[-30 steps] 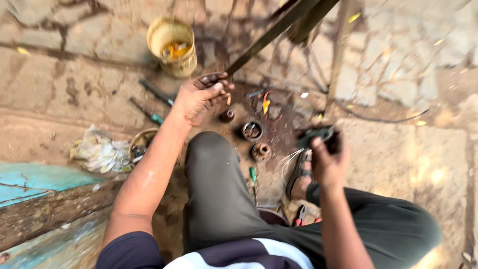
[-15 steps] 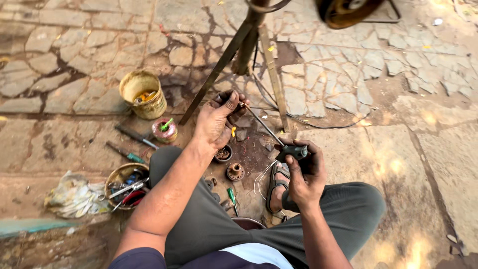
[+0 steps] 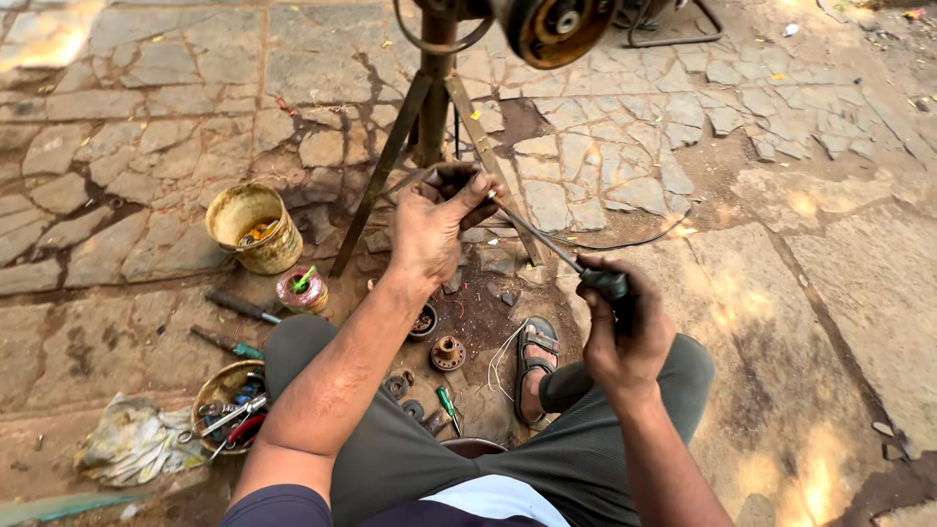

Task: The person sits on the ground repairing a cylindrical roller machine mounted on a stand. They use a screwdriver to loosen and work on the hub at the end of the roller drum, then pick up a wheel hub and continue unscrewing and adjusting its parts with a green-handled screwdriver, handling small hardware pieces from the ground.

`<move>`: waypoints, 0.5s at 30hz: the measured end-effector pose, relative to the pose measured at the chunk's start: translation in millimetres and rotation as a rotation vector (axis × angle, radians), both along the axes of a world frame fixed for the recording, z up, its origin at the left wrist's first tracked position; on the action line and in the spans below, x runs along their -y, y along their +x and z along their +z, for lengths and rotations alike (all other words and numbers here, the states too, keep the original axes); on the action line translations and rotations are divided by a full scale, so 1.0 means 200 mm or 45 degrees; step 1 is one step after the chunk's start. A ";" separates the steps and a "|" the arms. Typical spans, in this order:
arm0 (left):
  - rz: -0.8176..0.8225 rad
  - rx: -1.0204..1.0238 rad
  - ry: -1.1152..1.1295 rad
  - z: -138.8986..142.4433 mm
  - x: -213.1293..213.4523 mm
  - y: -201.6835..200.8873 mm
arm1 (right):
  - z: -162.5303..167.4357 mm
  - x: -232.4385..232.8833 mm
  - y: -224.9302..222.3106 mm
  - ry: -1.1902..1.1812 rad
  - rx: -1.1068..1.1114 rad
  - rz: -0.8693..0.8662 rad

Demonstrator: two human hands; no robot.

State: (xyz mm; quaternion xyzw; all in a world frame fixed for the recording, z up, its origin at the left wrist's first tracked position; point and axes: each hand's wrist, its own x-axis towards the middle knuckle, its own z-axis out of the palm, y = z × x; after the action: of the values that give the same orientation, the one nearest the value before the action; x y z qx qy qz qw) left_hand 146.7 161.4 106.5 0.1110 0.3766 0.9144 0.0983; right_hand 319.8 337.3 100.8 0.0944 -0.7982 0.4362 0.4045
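While the person sits low on the cracked stone paving, both hands are up in front of the knees. Left hand: fingers curled shut around a small dark part held against the legs of a rusty metal stand; what the part is cannot be made out. Right hand: fist closed tight on the black handle of a long thin metal screwdriver. Its shaft slants up and left, tip meeting the left hand's thumb and the part held there.

On the ground, left of the left forearm: a grimy yellow plastic tub, and just beside it a small round tin with a green stick in it. Nearer the left knee, two dark hand tools lie flat, well apart from the hands. A shallow round bowl of mixed tools sits by a crumpled dirty rag.

Between the legs: small round metal parts on the oily dirt, and a green-handled screwdriver. A sandalled foot rests just beside them.
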 end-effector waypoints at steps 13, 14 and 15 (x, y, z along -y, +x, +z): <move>-0.401 -0.425 0.265 0.36 -0.41 -0.06 | 0.34 -0.11 -0.17 0.288 -0.320 -0.106; -0.395 -0.479 0.274 0.37 -0.39 -0.06 | 0.37 -0.11 -0.19 0.308 -0.328 -0.099; -0.392 -0.486 0.282 0.37 -0.38 -0.06 | 0.39 -0.10 -0.21 0.316 -0.334 -0.086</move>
State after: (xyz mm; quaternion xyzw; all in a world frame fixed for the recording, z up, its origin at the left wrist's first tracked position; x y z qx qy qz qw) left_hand 134.7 236.9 180.9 0.3475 0.2645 0.8869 0.1508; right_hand 278.4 357.8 177.9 0.1728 -0.7890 0.3045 0.5050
